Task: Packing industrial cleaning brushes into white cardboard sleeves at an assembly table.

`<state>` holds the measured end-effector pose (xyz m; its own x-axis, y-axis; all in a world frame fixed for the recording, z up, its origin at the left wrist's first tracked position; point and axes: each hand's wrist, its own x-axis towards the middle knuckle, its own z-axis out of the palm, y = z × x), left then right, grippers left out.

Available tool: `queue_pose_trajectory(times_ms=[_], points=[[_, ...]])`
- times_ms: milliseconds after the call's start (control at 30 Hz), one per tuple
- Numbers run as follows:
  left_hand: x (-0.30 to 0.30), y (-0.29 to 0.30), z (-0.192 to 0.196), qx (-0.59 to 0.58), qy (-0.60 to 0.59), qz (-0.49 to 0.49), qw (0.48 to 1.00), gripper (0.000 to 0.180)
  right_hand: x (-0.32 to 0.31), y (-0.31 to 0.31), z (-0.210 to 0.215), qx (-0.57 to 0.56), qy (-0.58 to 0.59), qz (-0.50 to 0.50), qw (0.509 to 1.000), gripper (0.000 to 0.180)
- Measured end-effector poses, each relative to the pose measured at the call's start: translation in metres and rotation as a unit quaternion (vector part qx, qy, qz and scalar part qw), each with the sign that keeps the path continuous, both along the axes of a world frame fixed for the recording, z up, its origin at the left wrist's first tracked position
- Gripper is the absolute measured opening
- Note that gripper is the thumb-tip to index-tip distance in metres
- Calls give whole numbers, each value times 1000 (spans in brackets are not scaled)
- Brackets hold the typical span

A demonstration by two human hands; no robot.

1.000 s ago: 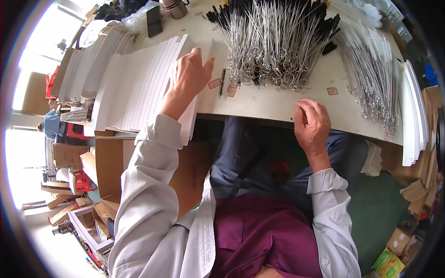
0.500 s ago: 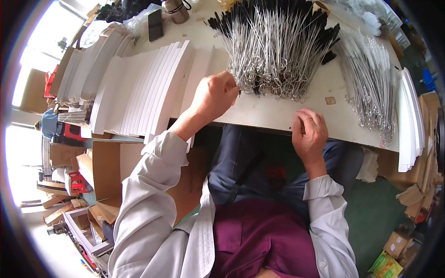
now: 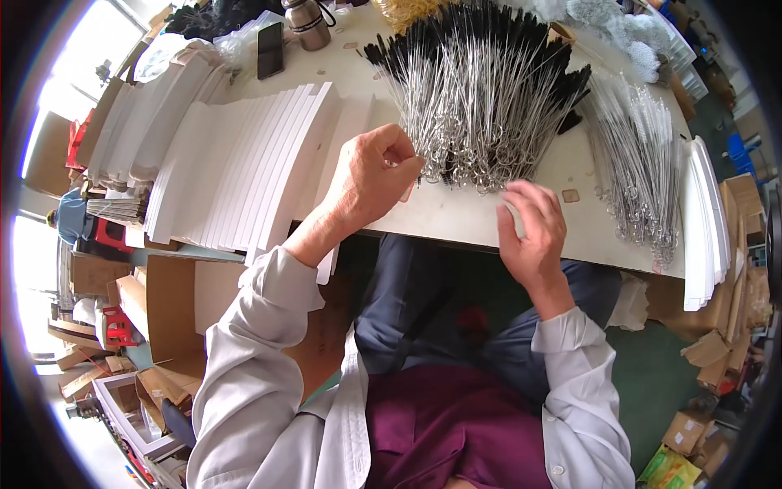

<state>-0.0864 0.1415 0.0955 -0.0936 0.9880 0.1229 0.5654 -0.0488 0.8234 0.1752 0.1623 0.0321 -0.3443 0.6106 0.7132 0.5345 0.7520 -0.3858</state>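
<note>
A large heap of thin wire brushes [image 3: 485, 106] lies at the middle of the table, black bristled ends away from me and wire ring ends toward me. My left hand [image 3: 371, 175] is at the heap's near left corner, thumb and forefinger pinched beside the rings. What they hold, if anything, is too small to make out. Just short of the heap's near edge, my right hand [image 3: 533, 236] hovers by the table's front edge, thumb and fingers apart, nothing in it. Another bundle of wires with ringed ends [image 3: 639, 163] lies to the right.
Stacked white folded card strips [image 3: 236, 163] fill the table's left side; more white strips [image 3: 707, 224] lie at its right end. A phone [image 3: 270, 50] and a metal flask [image 3: 307, 24] are at the back left. An open cardboard box [image 3: 171, 310] is below, left.
My right hand has moved left and a little toward the heap, its thumb and fingers spreading wider. The left hand stays at the heap's corner, pinched, turned slightly. The whole view has shifted a little.
</note>
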Motion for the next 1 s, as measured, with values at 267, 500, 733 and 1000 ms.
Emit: queue_pose_trajectory(times_ms=[267,500,733,1000], points=[[10,-8,15,108,-44,-14,993,14,-64,62,33,50,-124,74,988,46],[5,-29,36,125,-42,-48,990,12,-83,97,15,56,-161,66,983,57],[-8,-71,76,102,-210,-32,972,8,-86,98,17,34,-161,27,986,54],[-32,-105,118,194,-276,-21,941,15,-85,99,14,42,-181,5,983,52]])
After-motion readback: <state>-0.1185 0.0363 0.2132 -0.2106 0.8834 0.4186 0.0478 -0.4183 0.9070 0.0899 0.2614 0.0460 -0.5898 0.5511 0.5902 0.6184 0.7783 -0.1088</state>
